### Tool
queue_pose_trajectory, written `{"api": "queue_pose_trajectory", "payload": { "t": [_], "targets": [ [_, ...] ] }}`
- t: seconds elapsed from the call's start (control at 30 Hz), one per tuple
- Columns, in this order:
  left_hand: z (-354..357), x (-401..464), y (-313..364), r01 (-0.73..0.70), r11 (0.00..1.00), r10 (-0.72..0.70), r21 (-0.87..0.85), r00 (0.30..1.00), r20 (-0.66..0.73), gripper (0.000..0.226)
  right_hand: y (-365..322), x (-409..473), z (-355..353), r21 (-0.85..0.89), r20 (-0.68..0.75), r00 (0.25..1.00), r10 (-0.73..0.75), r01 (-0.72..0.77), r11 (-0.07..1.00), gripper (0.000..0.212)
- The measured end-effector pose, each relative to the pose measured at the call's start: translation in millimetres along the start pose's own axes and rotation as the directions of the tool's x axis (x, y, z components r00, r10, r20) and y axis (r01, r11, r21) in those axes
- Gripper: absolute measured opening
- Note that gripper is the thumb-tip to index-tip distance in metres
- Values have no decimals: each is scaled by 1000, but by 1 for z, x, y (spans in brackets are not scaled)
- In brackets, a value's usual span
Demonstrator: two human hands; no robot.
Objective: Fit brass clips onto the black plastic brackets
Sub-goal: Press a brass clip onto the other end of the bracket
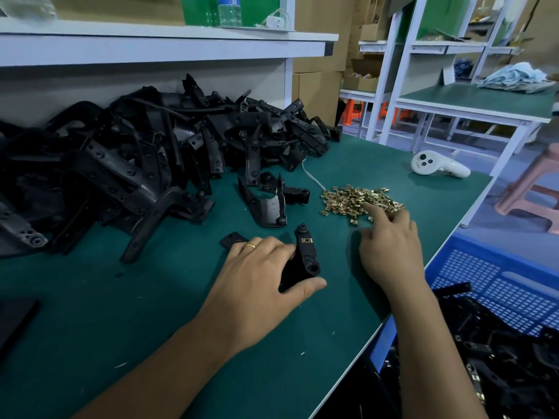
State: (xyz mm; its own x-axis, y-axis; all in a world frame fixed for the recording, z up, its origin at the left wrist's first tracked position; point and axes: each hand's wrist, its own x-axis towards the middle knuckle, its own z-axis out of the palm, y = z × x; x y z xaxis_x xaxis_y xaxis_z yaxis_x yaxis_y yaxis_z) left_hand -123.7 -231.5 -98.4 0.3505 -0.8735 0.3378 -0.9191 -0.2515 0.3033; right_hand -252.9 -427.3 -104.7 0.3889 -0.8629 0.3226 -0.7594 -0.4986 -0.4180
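Black bracket is lying on the green bench mat, near the front edge, centre of view. One brass clip is already sitting on its upper arm. Left hand is gripping the bracket: fingers curled over its left side, thumb wrapping under the lower end, gold ring showing on one finger.

Right hand is reaching into the near edge of the loose brass clip pile, just right of the bracket. Index finger is extended and touching the clips, other fingers loosely curled; nothing visibly pinched.

Another bracket is lying alone between the held one and the big heap of black brackets stacked against the back wall of the bench, left side. White cable is running from the heap toward the clip pile.

White handheld controller is lying far right on the mat. Blue slotted crate is sitting off the right edge, holding clipped black parts.
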Motion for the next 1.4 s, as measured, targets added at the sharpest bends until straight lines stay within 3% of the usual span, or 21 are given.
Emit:
{"api": "queue_pose_trajectory", "payload": {
  "t": [0.07,0.23,0.33,0.6,0.7,0.83,0.9,1.03,1.23,1.4],
  "targets": [
    [0,-1,0,0,1000,0,-2,1000,-7,74,0,-1,1,-24,-6,1000,-27,27,999,42],
    [1,0,-1,10,1000,-10,-4,1000,-12,77,0,0,-4,100,9,1000,-28,27,995,17],
    [0,0,-1,11,1000,-11,2,1000,-20,79,-7,-7,-8,180,29,994,-105,99,979,8],
    [2,2,-5,55,998,-52,42,996,-72,87,-13,-27,-1,341,46,973,-225,196,919,19],
    [2,2,-5,40,999,-38,26,996,-79,88,-12,-34,-1,553,30,970,-241,185,812,23],
    [1,4,-6,-1,999,10,44,982,-186,74,-16,-39,-8,903,35,972,-231,68,424,31],
    [2,4,-7,-8,997,27,77,970,-243,70,-19,-40,-9,942,47,972,-229,33,333,23],
    [2,5,-8,10,995,18,99,961,-275,71,-21,-41,-10,967,147,957,-250,-86,239,5],
    [2,5,-8,25,995,4,97,957,-288,72,-24,-44,-16,980,161,934,-318,-113,162,13],
    [2,4,-8,3,995,27,99,951,-308,71,-25,-45,-18,978,171,917,-361,-113,176,9]
  ]
}}
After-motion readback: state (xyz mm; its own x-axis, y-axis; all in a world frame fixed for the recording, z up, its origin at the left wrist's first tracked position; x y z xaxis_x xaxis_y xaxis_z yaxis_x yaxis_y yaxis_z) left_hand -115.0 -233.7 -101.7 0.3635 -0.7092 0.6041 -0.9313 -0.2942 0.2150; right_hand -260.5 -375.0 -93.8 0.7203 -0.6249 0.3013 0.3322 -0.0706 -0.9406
